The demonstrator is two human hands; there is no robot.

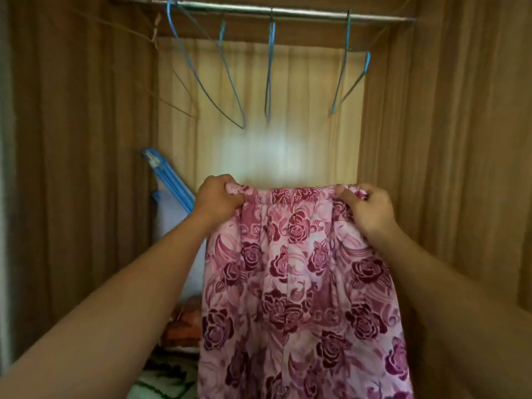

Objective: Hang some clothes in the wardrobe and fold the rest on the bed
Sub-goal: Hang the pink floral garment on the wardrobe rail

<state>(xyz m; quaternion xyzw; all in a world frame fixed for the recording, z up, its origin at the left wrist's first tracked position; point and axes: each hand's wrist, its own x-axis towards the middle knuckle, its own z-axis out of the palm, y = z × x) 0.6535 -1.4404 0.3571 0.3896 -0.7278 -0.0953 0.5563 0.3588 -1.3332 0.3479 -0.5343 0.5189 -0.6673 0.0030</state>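
Note:
A pink skirt (296,283) with dark red roses hangs in front of me, held up by its gathered waistband. My left hand (218,198) grips the waistband's left end and my right hand (367,207) grips its right end, both with fingers curled round the cloth. The skirt hangs straight down inside the open wardrobe, below a metal rail (259,10). Several empty blue wire hangers (270,70) dangle from that rail, well above my hands.
The wardrobe has brown fabric side walls (80,168) and a lighter back wall (259,110). A blue-edged storage bag (169,203) leans at the lower left, with an orange bundle (184,321) and a green-patterned cloth (161,381) below it.

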